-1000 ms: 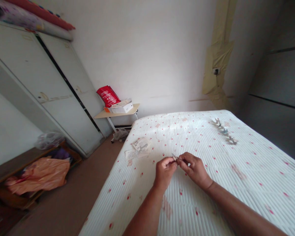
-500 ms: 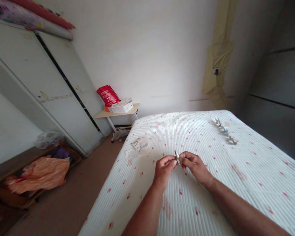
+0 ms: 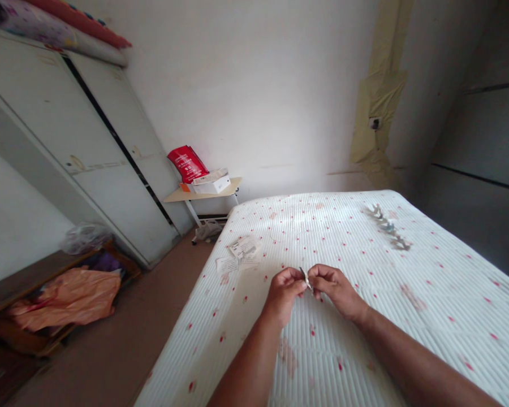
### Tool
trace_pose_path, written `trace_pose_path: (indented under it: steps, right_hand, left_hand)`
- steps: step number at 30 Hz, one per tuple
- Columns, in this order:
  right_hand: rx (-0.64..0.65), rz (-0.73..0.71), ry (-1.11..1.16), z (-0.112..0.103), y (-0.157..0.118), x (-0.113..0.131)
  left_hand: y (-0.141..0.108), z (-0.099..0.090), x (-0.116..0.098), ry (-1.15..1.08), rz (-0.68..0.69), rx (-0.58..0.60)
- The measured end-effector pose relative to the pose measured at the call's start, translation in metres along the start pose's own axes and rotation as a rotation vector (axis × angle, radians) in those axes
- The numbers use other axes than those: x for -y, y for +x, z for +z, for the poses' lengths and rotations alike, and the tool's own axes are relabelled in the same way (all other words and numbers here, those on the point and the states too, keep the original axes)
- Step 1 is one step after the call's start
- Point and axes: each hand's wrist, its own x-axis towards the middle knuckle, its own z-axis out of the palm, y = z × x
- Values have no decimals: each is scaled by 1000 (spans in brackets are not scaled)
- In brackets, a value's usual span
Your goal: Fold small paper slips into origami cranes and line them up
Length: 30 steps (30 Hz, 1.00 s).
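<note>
bedcover [image 3: 322,345] below, left fingers [image 3: 296,286] and right fingers [image 3: 321,282] pinch a small piece [image 3: 306,279], now lower

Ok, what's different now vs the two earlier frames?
The small pale piece has turned between the fingertips: mostly hidden at first, it now shows more of its side, its dark tip leaning left. Left hand and right hand have hardly shifted; no release visible. Unchanged: printed slips, row of small pieces, red bag.

White bedcover [image 3: 322,226] with red dots (ribbed), red bag [image 3: 188,164], orange cloth-like sheet [image 3: 74,298]
</note>
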Motion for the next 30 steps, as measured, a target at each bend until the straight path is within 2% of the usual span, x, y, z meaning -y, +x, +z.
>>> trace_pose_path:
  steps: [5,8,13,20,30]
  right_hand:
    - [83,16,50,-3,0,2]
    - [107,32,73,-3,0,3]
    - [88,16,75,-2,1,4]
    - [77,-1,51,-3,2,0]
    - [76,8,75,-4,1,3]
  left_hand:
    - [1,-3,0,-41,-67,54]
    - [2,-5,1,-31,-54,60]
    - [1,-4,6,-25,22,22]
    - [0,2,4,-78,9,20]
    - [-2,1,0,-120,-14,97]
